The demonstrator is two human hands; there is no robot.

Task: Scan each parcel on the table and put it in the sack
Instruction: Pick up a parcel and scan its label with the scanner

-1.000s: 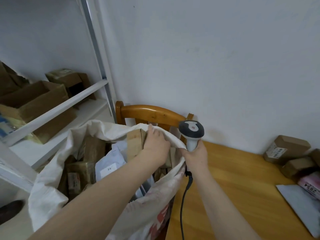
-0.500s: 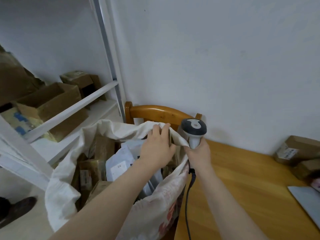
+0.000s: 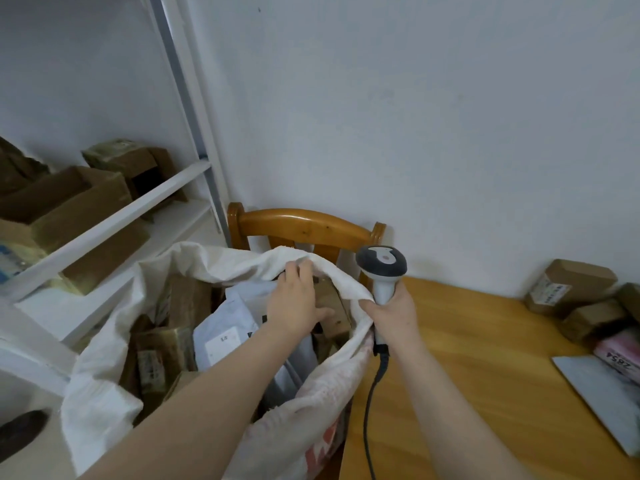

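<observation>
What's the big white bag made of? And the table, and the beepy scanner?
The sack looks like woven plastic cloth: white, matte, with crinkly folds and faint red print. The table looks like wood, orange-brown with grain lines and a slight shine, though it could be veneer. The scanner seems to be hard plastic, with a smooth grey head and a white handle.

Wooden tbl (image 3: 485, 358), right end: labelled brown box (image 3: 568, 285) at the back by the wall, w/ a plain brown box (image 3: 592, 318) just in front, touching it. Pink parcel (image 3: 616, 351) next, then a flat grey mailer (image 3: 602, 393) nearest, the two touching. White shelf (image 3: 180, 220), left: open carton (image 3: 69, 202) up front, smaller box (image 3: 124, 161) behind it.
</observation>
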